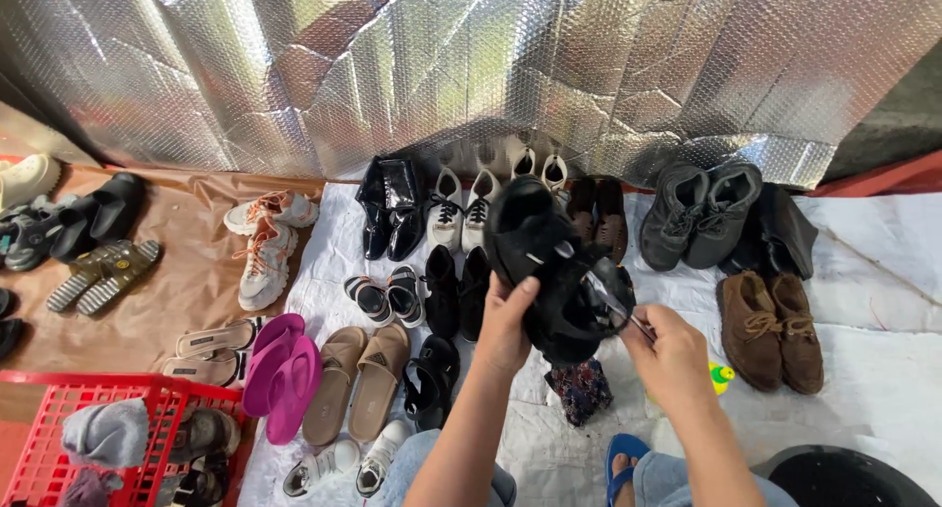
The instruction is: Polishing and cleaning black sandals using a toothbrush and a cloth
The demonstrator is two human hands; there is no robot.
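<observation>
We record the left hand (505, 325) with fingers clenched around a black strappy sandal (549, 266), held up above the white sheet (863, 360). The right hand (672, 355) pinches one of that sandal's straps (613, 306) between its fingers. One sandal in hand; we cannot tell whether a second hangs behind it.

Count on the sheet: two brown suede shoes (770, 325), two grey lace-up boots (699, 213), two tan slides (358, 379), two magenta flip-flops (280, 370), two black patent boots (392, 208), and two white sneakers with black laces (461, 213).

On the brown paper (177, 291) to the left: two white-and-orange trainers (265, 247). One red basket (59, 419) sits at lower left, holding a grey cloth (106, 430).
</observation>
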